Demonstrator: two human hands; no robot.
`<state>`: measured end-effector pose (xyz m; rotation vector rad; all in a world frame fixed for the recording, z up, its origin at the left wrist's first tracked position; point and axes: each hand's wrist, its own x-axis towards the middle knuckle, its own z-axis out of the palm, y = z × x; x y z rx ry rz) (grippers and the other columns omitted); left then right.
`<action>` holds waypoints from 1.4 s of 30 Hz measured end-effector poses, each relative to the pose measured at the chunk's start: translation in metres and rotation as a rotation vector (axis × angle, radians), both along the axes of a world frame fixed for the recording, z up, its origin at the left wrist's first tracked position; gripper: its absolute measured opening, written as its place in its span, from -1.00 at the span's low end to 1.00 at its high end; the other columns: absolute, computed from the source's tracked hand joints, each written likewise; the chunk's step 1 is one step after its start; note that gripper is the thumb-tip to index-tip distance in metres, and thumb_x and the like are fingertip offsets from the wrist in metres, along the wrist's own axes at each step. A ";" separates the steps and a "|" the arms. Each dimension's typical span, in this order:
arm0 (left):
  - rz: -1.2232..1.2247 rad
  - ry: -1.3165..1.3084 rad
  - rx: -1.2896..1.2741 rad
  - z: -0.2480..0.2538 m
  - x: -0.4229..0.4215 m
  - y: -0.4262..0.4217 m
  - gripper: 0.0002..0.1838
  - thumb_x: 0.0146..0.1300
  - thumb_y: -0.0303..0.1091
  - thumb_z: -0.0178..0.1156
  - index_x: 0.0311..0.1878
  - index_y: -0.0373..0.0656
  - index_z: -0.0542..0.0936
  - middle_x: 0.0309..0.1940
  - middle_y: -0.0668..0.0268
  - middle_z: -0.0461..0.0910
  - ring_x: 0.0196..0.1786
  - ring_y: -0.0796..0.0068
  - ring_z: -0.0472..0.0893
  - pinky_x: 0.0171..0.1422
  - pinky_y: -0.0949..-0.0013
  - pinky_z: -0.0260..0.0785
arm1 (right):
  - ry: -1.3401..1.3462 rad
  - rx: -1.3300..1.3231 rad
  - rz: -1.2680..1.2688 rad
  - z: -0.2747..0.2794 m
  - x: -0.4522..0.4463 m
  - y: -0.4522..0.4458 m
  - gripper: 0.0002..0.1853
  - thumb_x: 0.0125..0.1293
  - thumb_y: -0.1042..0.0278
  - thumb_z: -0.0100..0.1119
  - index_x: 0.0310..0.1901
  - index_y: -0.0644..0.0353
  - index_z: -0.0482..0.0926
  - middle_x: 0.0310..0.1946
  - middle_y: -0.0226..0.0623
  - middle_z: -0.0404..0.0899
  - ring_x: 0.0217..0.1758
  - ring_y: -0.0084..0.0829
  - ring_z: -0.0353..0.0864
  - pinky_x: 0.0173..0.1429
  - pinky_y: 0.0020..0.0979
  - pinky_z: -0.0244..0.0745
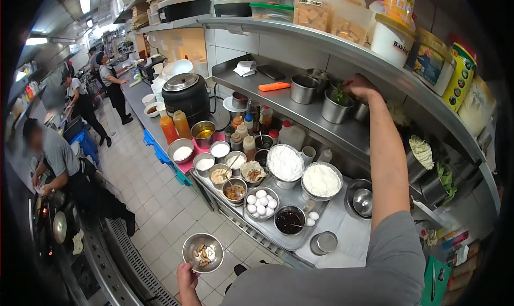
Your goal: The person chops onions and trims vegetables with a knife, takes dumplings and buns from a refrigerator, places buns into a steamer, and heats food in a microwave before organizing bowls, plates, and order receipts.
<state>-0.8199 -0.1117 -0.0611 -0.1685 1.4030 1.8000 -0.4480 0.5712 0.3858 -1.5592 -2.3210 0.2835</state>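
My left hand (187, 276) grips the rim of a metal bowl (203, 237), low over the floor. Small brown pieces (204, 252) and some white bits lie inside it. At the upper shelf, my right hand (361, 86) is stretched out with its fingers curled down among the metal containers. Just left of those fingers, green leafy herbs (340, 96) stand in a metal container (335, 112). Whatever the right fingertips pinch, if anything, is too small to make out.
Below stand a bowl of eggs (261, 203), a dark sauce bowl (289, 220) and white powder bowls (285, 162). An orange-handled tool (274, 86) lies on the shelf. A black soup kettle (185, 98) is further left. Co-workers stand at left, one (64, 156) beside the stove.
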 end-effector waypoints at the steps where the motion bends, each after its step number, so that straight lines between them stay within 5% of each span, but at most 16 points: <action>1: -0.036 0.005 0.007 -0.005 0.006 0.002 -0.82 0.20 -0.46 0.12 -0.13 -0.16 0.60 -0.34 0.34 0.65 -0.36 0.47 0.66 -0.37 0.32 0.60 | 0.075 -0.041 0.025 -0.002 0.004 0.006 -0.64 0.08 0.33 0.34 -0.04 0.14 0.74 -0.36 -0.29 0.71 -0.45 -0.43 0.63 -0.40 -0.38 0.56; 6: -0.051 -0.012 0.031 0.054 0.083 0.061 -0.73 0.24 -0.42 0.15 0.02 -0.19 0.59 -0.18 0.30 0.66 -0.22 0.42 0.68 -0.26 0.28 0.64 | 0.322 -0.191 0.114 -0.023 0.017 0.029 -0.75 0.17 0.44 0.31 -0.10 0.29 0.66 -0.51 -0.30 0.63 -0.57 -0.52 0.57 -0.48 -0.45 0.51; 14: -0.401 0.066 0.374 0.192 0.182 0.255 -0.75 0.37 -0.36 0.18 0.07 -0.15 0.55 -0.12 0.32 0.63 -0.10 0.46 0.67 -0.08 0.22 0.64 | 0.764 -0.163 0.138 -0.028 0.035 0.037 -0.80 0.37 0.49 0.16 -0.02 0.29 0.63 -0.20 -0.24 0.66 -0.27 -0.44 0.67 -0.20 -0.44 0.68; 18: -0.384 0.143 0.427 0.238 0.216 0.327 -0.88 0.34 -0.42 0.22 -0.27 -0.07 0.44 -0.24 0.37 0.51 -0.09 0.44 0.60 -0.01 -0.01 0.62 | 0.739 -0.261 0.316 -0.012 0.034 -0.035 -0.79 0.35 0.53 0.10 -0.03 0.33 0.64 -0.31 -0.28 0.65 -0.39 -0.50 0.66 -0.32 -0.47 0.66; 21: -0.362 0.152 0.474 0.245 0.237 0.335 -0.91 0.35 -0.42 0.20 -0.20 -0.11 0.46 -0.22 0.32 0.54 -0.20 0.46 0.58 -0.04 0.04 0.64 | 0.450 -0.226 0.557 -0.027 0.027 -0.119 -0.87 0.36 0.57 0.07 -0.17 0.28 0.62 -0.38 -0.35 0.62 -0.36 -0.62 0.63 -0.28 -0.57 0.62; 22: -0.353 0.151 0.475 0.243 0.241 0.331 -0.91 0.35 -0.42 0.20 -0.20 -0.11 0.46 -0.22 0.32 0.54 -0.20 0.46 0.58 -0.04 0.04 0.64 | 0.325 -0.200 0.571 -0.047 0.017 -0.141 -0.81 0.25 0.60 0.08 -0.16 0.30 0.65 -0.38 -0.24 0.67 -0.34 -0.43 0.68 -0.19 -0.41 0.65; 23: -0.333 0.142 0.465 0.238 0.245 0.324 -0.91 0.35 -0.43 0.20 -0.19 -0.12 0.46 -0.22 0.31 0.54 -0.18 0.45 0.59 -0.05 0.02 0.64 | 0.092 0.241 0.751 -0.072 0.011 -0.170 -0.74 0.17 0.59 0.10 -0.12 0.29 0.68 -0.29 -0.09 0.71 -0.24 -0.18 0.72 -0.03 -0.24 0.63; 25: -0.312 0.134 0.469 0.223 0.246 0.308 -0.89 0.34 -0.41 0.21 -0.17 -0.15 0.47 -0.21 0.25 0.55 -0.11 0.39 0.63 -0.04 -0.03 0.65 | -0.224 0.135 0.920 -0.104 0.004 -0.211 -0.68 0.09 0.61 0.13 -0.09 0.27 0.71 -0.20 0.04 0.71 -0.10 0.03 0.69 0.07 -0.15 0.58; 28: -0.238 0.105 0.460 0.201 0.243 0.275 -0.87 0.34 -0.43 0.20 -0.12 -0.21 0.48 -0.15 0.18 0.57 -0.11 0.32 0.66 -0.08 0.02 0.68 | 0.020 0.175 0.866 -0.111 -0.004 -0.254 -0.75 0.13 0.56 0.20 -0.13 0.19 0.72 -0.17 0.00 0.70 -0.03 0.04 0.65 0.04 -0.04 0.52; 31: -0.192 0.240 0.338 0.190 0.235 0.225 -0.90 0.31 -0.44 0.24 -0.22 -0.24 0.54 -0.11 0.20 0.58 -0.17 0.31 0.68 -0.19 0.14 0.70 | 0.043 0.260 0.806 -0.114 -0.025 -0.332 -0.79 0.16 0.28 0.38 -0.25 0.20 0.66 -0.34 -0.09 0.61 -0.19 0.01 0.59 -0.12 -0.07 0.45; 34: -0.115 0.361 0.311 0.160 0.223 0.153 -0.86 0.22 -0.34 0.32 -0.35 -0.09 0.54 -0.43 0.35 0.54 -0.31 0.45 0.64 -0.39 0.27 0.58 | 0.335 0.346 1.259 -0.151 -0.051 -0.406 -0.70 0.17 0.68 0.19 -0.05 0.24 0.67 -0.13 -0.08 0.65 -0.03 -0.05 0.59 0.13 -0.15 0.47; 35: -0.075 0.336 0.327 0.155 0.218 0.110 -0.86 0.22 -0.35 0.31 -0.36 -0.09 0.52 -0.42 0.36 0.54 -0.32 0.47 0.63 -0.40 0.28 0.56 | 0.349 0.074 1.166 -0.184 -0.054 -0.405 -0.65 0.11 0.71 0.17 -0.04 0.28 0.64 -0.06 -0.06 0.64 -0.01 -0.04 0.56 0.16 -0.16 0.45; 36: -0.072 0.301 0.364 0.155 0.216 0.076 -0.85 0.23 -0.36 0.31 -0.37 -0.10 0.51 -0.42 0.37 0.54 -0.33 0.49 0.61 -0.42 0.28 0.54 | 0.324 0.074 1.102 -0.207 -0.057 -0.427 -0.66 0.10 0.71 0.11 -0.07 0.28 0.64 0.04 -0.02 0.63 -0.01 -0.01 0.54 0.20 -0.16 0.42; 38: 0.034 0.219 0.324 0.117 0.206 -0.007 -0.89 0.22 -0.37 0.31 -0.32 -0.10 0.55 -0.36 0.37 0.57 -0.37 0.51 0.56 -0.40 0.32 0.50 | 0.487 0.272 1.321 -0.214 -0.062 -0.500 -0.67 0.07 0.73 -0.10 -0.17 0.28 0.59 0.08 0.05 0.62 0.07 0.07 0.53 0.30 -0.06 0.35; 40: 0.235 0.176 0.246 0.103 0.208 -0.111 -0.91 0.23 -0.37 0.31 -0.27 -0.10 0.58 -0.32 0.40 0.55 -0.32 0.50 0.54 -0.36 0.31 0.46 | 0.669 -0.146 1.337 -0.266 -0.062 -0.537 -0.77 0.05 0.74 -0.09 -0.28 0.33 0.53 0.03 0.06 0.62 0.11 0.00 0.54 0.30 -0.13 0.37; 42: 0.510 0.116 0.212 0.048 0.214 -0.231 -0.83 0.26 -0.38 0.29 -0.15 -0.21 0.56 -0.19 0.29 0.57 -0.08 0.36 0.61 0.03 0.04 0.55 | 0.692 -0.203 1.344 -0.296 -0.062 -0.580 -0.83 0.08 0.73 -0.08 -0.33 0.35 0.50 -0.02 0.06 0.63 0.09 -0.01 0.56 0.27 -0.17 0.39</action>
